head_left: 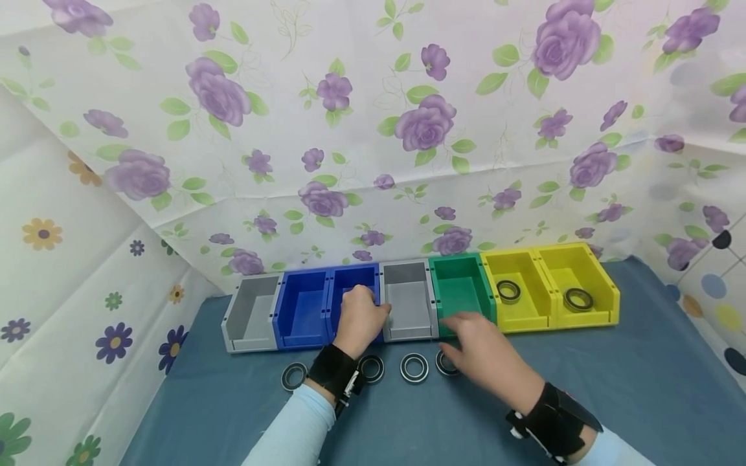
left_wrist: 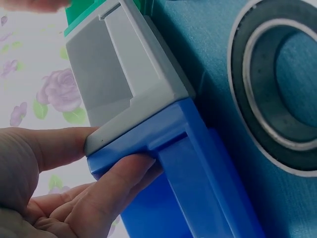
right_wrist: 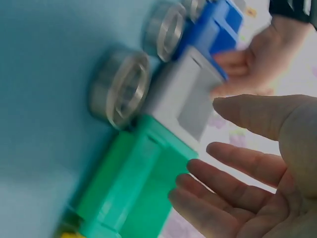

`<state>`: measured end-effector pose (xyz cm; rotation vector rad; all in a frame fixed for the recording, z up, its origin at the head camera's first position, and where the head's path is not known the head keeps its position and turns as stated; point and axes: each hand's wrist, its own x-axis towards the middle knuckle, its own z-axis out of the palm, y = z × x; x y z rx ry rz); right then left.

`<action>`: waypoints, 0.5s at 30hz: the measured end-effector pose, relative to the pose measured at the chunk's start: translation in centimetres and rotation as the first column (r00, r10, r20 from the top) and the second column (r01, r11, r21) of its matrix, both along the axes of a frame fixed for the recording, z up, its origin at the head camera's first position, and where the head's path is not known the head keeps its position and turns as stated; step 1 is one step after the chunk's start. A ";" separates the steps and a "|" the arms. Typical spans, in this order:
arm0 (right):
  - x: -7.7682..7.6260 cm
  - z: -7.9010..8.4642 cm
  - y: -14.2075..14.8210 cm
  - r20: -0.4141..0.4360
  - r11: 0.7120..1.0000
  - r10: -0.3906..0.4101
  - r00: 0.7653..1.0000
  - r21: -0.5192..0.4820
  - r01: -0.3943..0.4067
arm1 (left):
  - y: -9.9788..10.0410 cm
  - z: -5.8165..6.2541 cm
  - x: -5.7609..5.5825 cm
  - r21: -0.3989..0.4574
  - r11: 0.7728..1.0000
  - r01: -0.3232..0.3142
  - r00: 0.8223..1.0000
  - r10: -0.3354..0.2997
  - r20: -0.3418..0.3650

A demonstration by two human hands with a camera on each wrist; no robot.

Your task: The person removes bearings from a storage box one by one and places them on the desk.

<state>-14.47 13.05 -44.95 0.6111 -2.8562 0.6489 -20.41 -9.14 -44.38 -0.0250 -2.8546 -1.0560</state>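
My left hand [head_left: 360,317] pinches the adjoining walls of a blue bin [left_wrist: 168,134] and a grey bin [left_wrist: 148,84]. Its thumb lies against the grey side and its fingers reach into the blue one. My right hand [head_left: 489,353], fingers spread and holding nothing, is by the front of the green bin [head_left: 463,285]. Under its fingertips in the head view a ball bearing [head_left: 445,369] is partly hidden. Another ball bearing [head_left: 414,368] lies in front of the grey bin, and a third ball bearing [head_left: 373,369] sits beside my left wrist.
Left in the row stand another blue bin [head_left: 303,307] and a grey bin [head_left: 253,314]. At the right end, two yellow bins [head_left: 527,320] each hold a bearing [head_left: 579,299]. One more bearing [head_left: 294,377] lies left of my left wrist. A flowered sheet [head_left: 373,129] hangs behind.
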 end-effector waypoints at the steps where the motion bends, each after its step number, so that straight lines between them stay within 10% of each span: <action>1: -0.2 0.4 0.2 -0.016 1.000 0.005 1.000 -0.012 -0.005 | 0.0 0.0 0.0 -0.002 1.000 0.000 1.000 0.000 0.002; 15: -4.7 3.4 4.3 -0.109 0.995 -0.095 0.990 -0.036 0.091 | -0.1 -0.2 -0.1 -0.007 1.000 -0.008 1.000 0.008 0.004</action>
